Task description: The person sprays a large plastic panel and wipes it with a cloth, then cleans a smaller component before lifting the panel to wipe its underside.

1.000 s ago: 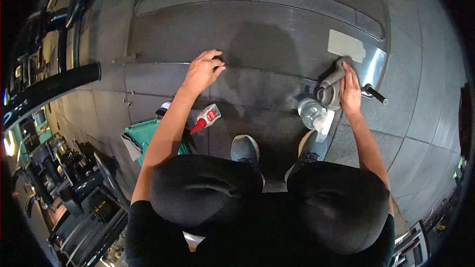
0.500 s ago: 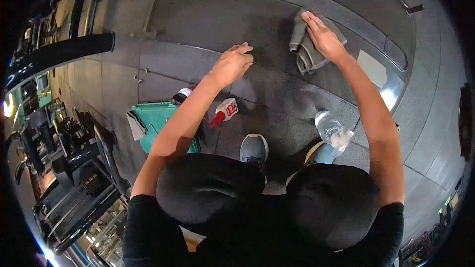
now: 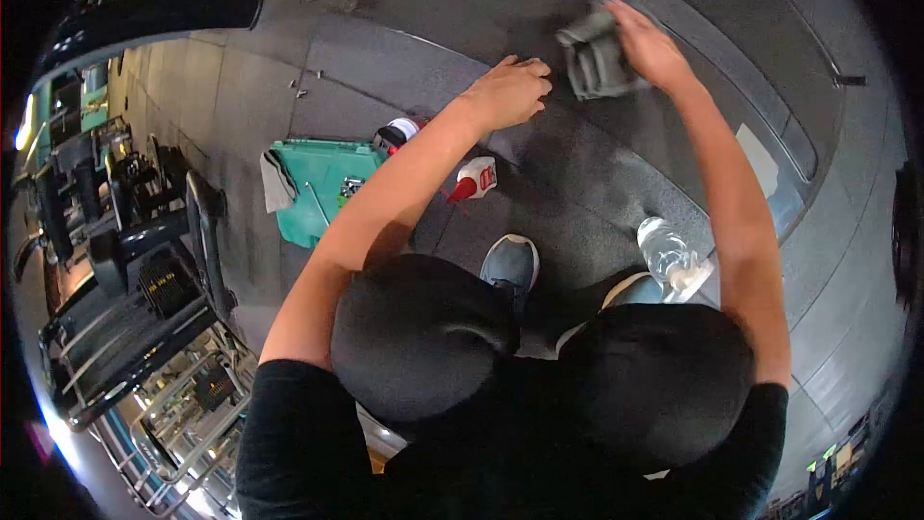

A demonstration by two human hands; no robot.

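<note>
A folded grey cloth (image 3: 597,58) lies on the dark floor mat at the top, slightly blurred. My right hand (image 3: 650,46) rests on its right edge, fingers together and pressed on the fabric. To the left of the cloth, my left hand (image 3: 510,93) is over the mat with its fingers curled; whether they hold anything is too small to make out. Below that hand lies a white bottle with a red nozzle (image 3: 475,179). A clear spray bottle (image 3: 666,247) is near my right shoe.
A green case (image 3: 322,183) with a light cloth (image 3: 277,183) over its edge lies left of my left arm, beside a round container (image 3: 397,132). Small metal pieces (image 3: 300,92) lie farther up. Black gym equipment (image 3: 154,19) stands at the left. A pale sheet (image 3: 757,159) lies at the right.
The view has shifted. The cloth has moved and changed shape under my right hand. My left hand has come closer to the cloth.
</note>
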